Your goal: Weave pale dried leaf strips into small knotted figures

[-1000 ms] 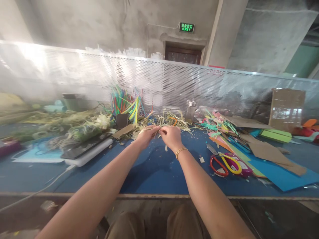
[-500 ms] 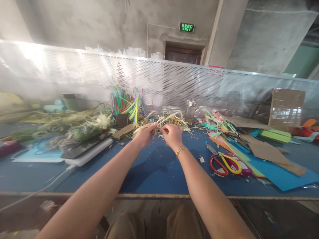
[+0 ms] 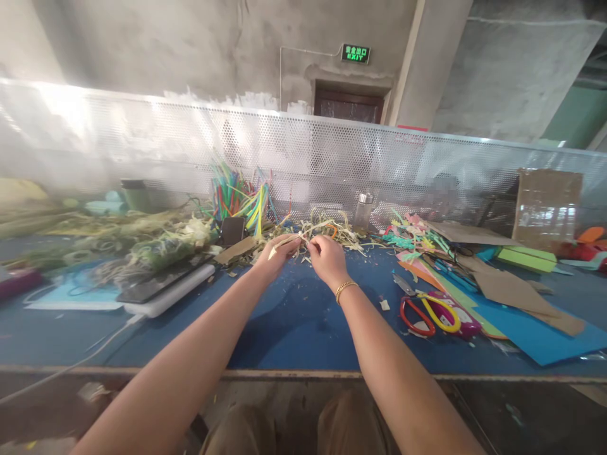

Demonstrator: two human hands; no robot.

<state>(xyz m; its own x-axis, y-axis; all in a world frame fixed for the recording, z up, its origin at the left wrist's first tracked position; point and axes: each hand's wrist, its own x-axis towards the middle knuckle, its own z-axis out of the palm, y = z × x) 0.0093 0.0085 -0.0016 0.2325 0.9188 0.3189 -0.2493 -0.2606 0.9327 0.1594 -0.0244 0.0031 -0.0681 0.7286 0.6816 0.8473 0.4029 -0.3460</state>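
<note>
My left hand (image 3: 277,258) is closed on pale straw-coloured strips (image 3: 281,244) above the blue tabletop. Close beside it, my right hand (image 3: 327,256) pinches at the same pale material, thumb and forefinger pressed together near the left fingertips. Between the fingers the strips are thin, and their exact shape is hard to make out. Just behind both hands lies a loose heap of similar pale strips (image 3: 334,229), partly hidden by the fingers. A gold bracelet circles my right wrist.
Scissors (image 3: 429,314) with red and yellow handles lie on the right beside paper sheets and cardboard (image 3: 509,284). Tangled green fibre (image 3: 156,243) and a white power bank (image 3: 171,291) with a cable are at left. A bottle (image 3: 363,212) stands behind, before a perforated metal panel.
The pale strips lie slightly differently across my left hand. Both hands stay close together in nearly the same place.
</note>
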